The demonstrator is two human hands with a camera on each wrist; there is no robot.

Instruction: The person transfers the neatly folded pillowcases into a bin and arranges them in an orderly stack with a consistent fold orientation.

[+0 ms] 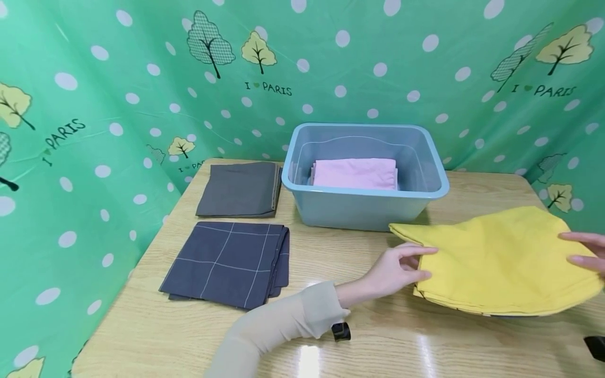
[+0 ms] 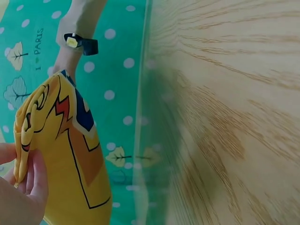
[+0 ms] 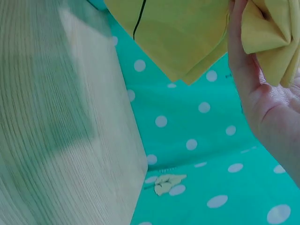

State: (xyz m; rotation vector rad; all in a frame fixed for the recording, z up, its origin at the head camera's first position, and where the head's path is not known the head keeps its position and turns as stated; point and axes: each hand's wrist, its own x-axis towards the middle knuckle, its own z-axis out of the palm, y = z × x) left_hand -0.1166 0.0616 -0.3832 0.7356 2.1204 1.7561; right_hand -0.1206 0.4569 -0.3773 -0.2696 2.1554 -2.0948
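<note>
A folded yellow cloth (image 1: pixel 501 257) hangs between my hands, lifted over the right side of the table. My left hand (image 1: pixel 392 268) pinches its left edge between thumb and fingers. At the opposite edge my right hand (image 1: pixel 588 252) grips it, partly cut off by the head view's border. In the left wrist view the cloth's underside (image 2: pixel 77 159) carries a print with black outlines, orange patches and a dark blue area. Bunched folds (image 3: pixel 269 37) lie in the right hand in the right wrist view.
A blue plastic bin (image 1: pixel 364 210) stands at the back of the wooden table (image 1: pixel 378 336), with a folded pink cloth (image 1: pixel 354 173) inside. To its left lie a folded dark grey cloth (image 1: pixel 238 189) and a navy checked cloth (image 1: pixel 227 262). Green dotted curtains (image 1: pixel 321 52) surround the table.
</note>
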